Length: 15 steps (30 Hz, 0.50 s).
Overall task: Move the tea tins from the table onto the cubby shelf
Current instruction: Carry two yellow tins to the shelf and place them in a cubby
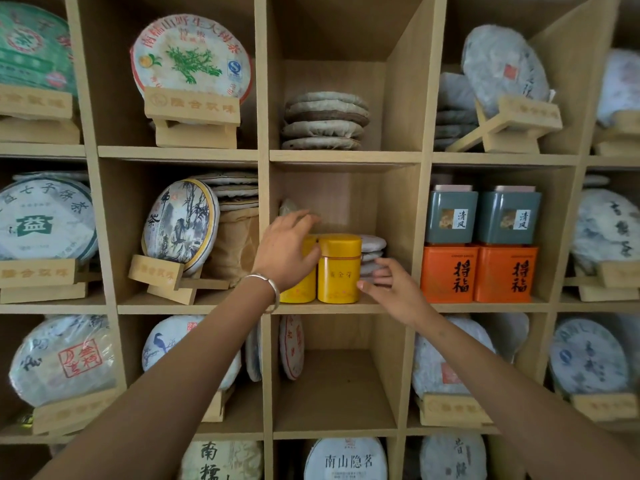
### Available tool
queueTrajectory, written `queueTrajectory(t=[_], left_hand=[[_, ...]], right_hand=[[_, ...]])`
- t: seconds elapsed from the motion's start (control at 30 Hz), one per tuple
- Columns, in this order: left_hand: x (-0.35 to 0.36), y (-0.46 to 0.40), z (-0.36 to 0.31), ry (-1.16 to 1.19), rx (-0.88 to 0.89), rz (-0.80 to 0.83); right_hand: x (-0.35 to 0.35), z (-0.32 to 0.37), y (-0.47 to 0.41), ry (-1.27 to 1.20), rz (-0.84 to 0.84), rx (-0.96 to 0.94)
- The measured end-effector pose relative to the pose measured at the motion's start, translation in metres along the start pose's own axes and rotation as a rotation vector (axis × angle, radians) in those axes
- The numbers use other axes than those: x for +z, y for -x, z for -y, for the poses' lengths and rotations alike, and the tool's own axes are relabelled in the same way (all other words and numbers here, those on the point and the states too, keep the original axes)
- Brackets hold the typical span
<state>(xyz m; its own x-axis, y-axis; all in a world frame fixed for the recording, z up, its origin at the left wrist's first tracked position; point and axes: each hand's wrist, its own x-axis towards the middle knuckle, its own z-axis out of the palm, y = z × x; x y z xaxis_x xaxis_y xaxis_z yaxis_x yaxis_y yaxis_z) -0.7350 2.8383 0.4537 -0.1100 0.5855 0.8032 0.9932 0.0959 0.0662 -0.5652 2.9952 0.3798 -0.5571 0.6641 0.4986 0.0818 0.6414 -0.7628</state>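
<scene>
Two round yellow metal tea tins, left [300, 282] and right [339, 268], stand upright and touching at the front of the middle cubby of the pale wooden cubby shelf [346, 308]. The left hand [285, 252] rests on the left tin with its grip spread, not clamped; the right hand [391, 289] hovers just beside the right tin, grip apart and empty. Good practice here: nudge both tins square without tipping them against the wrapped tea cakes [372, 254] behind. No bench is in view.
</scene>
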Motion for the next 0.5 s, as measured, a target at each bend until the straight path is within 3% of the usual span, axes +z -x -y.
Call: queueTrajectory(t=[0.27,0.5], left_hand=[[-0.002,0.008,-0.064,0.187,0.249,0.125],[0.025,0.036,-0.176,0.436,0.41,0.268]], right_hand=[[-0.052,0.041,0.054,0.348,-0.153,-0.112],[-0.135,0.066,0.184,0.618,-0.35,-0.017]])
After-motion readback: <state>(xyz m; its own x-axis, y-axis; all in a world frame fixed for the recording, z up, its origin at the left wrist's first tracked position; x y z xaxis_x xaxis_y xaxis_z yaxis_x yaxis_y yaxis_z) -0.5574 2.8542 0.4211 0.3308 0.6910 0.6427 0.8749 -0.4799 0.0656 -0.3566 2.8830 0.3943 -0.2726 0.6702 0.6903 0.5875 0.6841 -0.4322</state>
